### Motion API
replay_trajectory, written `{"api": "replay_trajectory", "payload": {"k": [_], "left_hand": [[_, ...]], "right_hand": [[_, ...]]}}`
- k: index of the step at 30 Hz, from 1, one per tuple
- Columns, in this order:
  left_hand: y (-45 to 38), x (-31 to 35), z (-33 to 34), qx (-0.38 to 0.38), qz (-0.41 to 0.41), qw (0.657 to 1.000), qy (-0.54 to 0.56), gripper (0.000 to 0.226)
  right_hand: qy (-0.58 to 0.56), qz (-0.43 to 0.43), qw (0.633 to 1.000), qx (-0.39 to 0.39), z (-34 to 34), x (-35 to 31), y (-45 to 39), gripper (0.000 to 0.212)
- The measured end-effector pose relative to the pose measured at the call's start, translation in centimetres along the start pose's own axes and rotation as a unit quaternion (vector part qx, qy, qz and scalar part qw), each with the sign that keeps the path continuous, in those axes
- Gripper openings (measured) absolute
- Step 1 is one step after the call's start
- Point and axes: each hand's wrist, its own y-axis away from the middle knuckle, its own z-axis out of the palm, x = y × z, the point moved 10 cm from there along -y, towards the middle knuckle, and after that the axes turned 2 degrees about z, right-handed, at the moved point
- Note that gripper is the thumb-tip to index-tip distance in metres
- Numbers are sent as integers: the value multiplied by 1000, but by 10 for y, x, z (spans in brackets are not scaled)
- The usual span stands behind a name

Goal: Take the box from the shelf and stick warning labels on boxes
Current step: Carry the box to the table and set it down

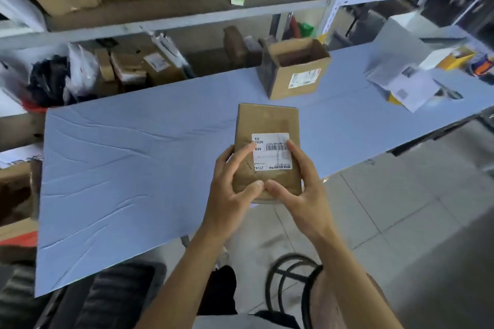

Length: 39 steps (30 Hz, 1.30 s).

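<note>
A flat brown cardboard box [268, 121] is held in both hands over the near edge of the blue table [120, 168]. A white shipping label [271, 151] with a barcode is stuck on its top face, upside down to me. My left hand [231, 189] grips the box's near left corner, fingers spread on its top. My right hand [303, 187] grips the near right corner, with a fingertip touching the label's right edge. No separate warning label is visible.
An open cardboard box [295, 68] stands on the table's far side. Papers and small boxes [409, 80] lie at the right end. Metal shelving [171, 21] behind the table holds cartons and parcels. A round stool [291, 283] stands by my legs.
</note>
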Motion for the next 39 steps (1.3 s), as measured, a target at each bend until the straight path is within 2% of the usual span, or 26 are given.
{"api": "replay_trajectory", "payload": {"k": [8, 13, 19, 22, 26, 29, 36, 39], "left_hand": [[-127, -6, -24, 49, -21, 998, -30, 64], [-157, -34, -38, 132, -59, 989, -20, 60], [-174, -63, -26, 255, -82, 963, -4, 59], [-174, -82, -11, 309, -94, 946, -28, 61], [-172, -120, 0, 328, -101, 937, -62, 65], [-163, -157, 5, 343, -95, 932, -60, 68], [-128, -232, 21, 350, -44, 933, -69, 59], [-109, -240, 27, 346, -18, 929, -129, 57]], "right_hand": [[7, 18, 999, -48, 25, -4, -140, 75], [15, 10, 989, -146, 59, 14, -201, 74], [33, 0, 967, -254, 72, 47, -255, 72], [31, 7, 950, -310, 78, 70, -268, 72], [21, 23, 942, -334, 85, 114, -271, 73], [13, 18, 942, -335, 92, 150, -267, 74], [16, -47, 937, -346, 106, 222, -238, 70], [-2, -68, 941, -331, 102, 231, -223, 69]]}}
